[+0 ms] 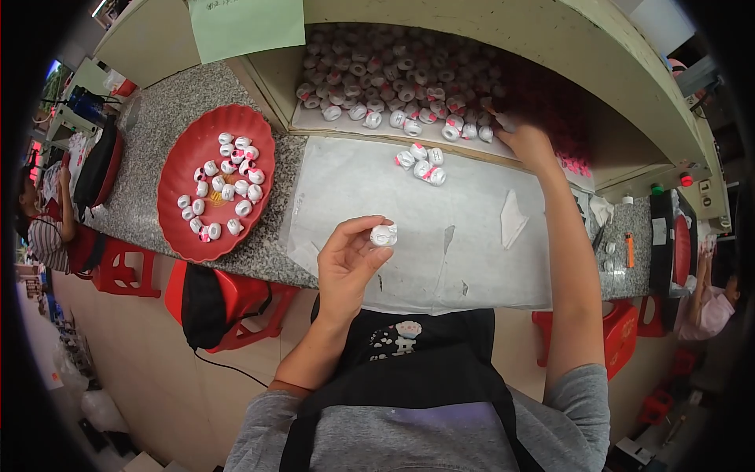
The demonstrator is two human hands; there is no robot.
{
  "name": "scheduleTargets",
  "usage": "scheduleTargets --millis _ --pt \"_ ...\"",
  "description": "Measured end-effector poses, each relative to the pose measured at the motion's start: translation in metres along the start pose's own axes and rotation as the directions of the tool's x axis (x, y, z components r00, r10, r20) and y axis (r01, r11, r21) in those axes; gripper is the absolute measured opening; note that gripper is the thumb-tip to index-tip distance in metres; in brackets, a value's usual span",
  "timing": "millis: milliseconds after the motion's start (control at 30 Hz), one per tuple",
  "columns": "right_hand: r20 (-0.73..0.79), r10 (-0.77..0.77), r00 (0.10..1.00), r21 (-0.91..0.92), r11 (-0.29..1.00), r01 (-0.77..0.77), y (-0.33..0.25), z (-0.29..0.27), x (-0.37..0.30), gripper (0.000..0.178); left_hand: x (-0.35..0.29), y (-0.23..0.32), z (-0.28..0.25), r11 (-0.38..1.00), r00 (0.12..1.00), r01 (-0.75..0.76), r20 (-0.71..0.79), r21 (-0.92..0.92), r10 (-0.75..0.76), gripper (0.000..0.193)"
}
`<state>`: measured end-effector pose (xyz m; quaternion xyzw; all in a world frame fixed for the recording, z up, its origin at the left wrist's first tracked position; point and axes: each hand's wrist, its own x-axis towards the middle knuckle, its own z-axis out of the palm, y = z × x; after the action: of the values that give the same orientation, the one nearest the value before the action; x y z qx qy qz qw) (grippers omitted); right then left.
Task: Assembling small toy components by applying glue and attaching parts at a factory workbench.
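My left hand (350, 259) pinches a small white rounded piece (384, 235) between thumb and fingertips, held up over the paper-covered worktop (338, 185). My right hand (525, 143) reaches forward into the shadowed booth (271, 86), at the right end of its front rows of pieces. Its fingers look closed around something small and pale that I cannot make out. Inside the booth lies a large heap of white pieces with pink parts (393, 71). Several similar white pieces (425, 164) stand in a group on the paper just before the booth.
Left on the granite counter (149, 149) is a red scalloped tray (177, 224) holding several white pieces. A folded white tissue (513, 219) lies right on the paper. Farther right is an orange marker-like stick (629, 250). Red stools (236, 315) stand below; other people sit at both sides.
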<state>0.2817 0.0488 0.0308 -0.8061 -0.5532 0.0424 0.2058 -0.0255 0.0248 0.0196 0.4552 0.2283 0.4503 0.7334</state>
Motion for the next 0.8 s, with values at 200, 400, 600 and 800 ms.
scheduleTargets --millis 200,400,600,800 --pt "-0.062 0.128 0.99 0.142 0.983 -0.119 -0.008 -0.014 -0.02 0.027 -0.001 -0.001 -0.001 1.0 1.0 0.01 0.02 -0.027 -0.01 0.033" --pt "0.207 0.024 0.978 0.824 0.535 -0.188 -0.091 -0.018 -0.111 0.01 0.001 -0.01 0.015 0.991 0.992 0.067 0.11 -0.115 -0.054 0.033" --pt "0.295 0.091 0.951 0.943 0.13 -0.305 -0.106 0.011 -0.144 0.012 -0.008 -0.01 0.022 0.99 0.979 0.057 0.203 -0.127 -0.03 0.033" --pt "0.194 0.146 0.97 0.978 0.043 -0.202 -0.106 -0.001 -0.164 0.012 -0.012 -0.01 0.022 1.0 0.992 0.009 0.125 0.011 -0.011 0.033"
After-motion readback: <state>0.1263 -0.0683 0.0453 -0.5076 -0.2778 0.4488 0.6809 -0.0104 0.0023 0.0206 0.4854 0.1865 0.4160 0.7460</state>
